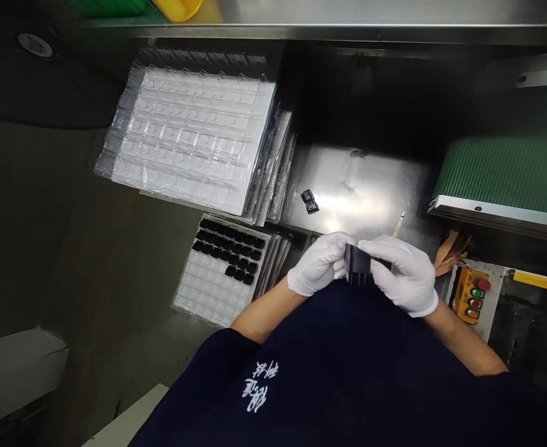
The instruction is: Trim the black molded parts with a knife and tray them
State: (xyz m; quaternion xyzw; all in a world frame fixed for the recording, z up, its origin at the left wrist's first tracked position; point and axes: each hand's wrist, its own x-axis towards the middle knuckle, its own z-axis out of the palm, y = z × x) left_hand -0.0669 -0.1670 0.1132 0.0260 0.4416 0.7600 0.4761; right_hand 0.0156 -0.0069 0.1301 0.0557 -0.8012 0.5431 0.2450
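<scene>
Both of my hands wear white gloves and meet close to my chest, over the near edge of the metal bench. Between them is a small black plastic housing (359,261) with slim prong-like parts on its lower side. My left hand (323,261) pinches it from the left. Fingers of my right hand (402,273) close on its upper right side. A thin, pointed metal tool (399,224), like tweezers, sticks out beyond my right hand; whether that hand holds it or it lies on the bench, I cannot tell. A small black part (309,202) lies on the bench ahead.
Clear plastic trays (184,139) form a stack at the left. Nearer stands another tray stack (203,285), its top one partly filled with black pieces. A green conveyor belt (510,174) lies right, above an orange button box (472,297). A metal shelf (348,32) crosses the back.
</scene>
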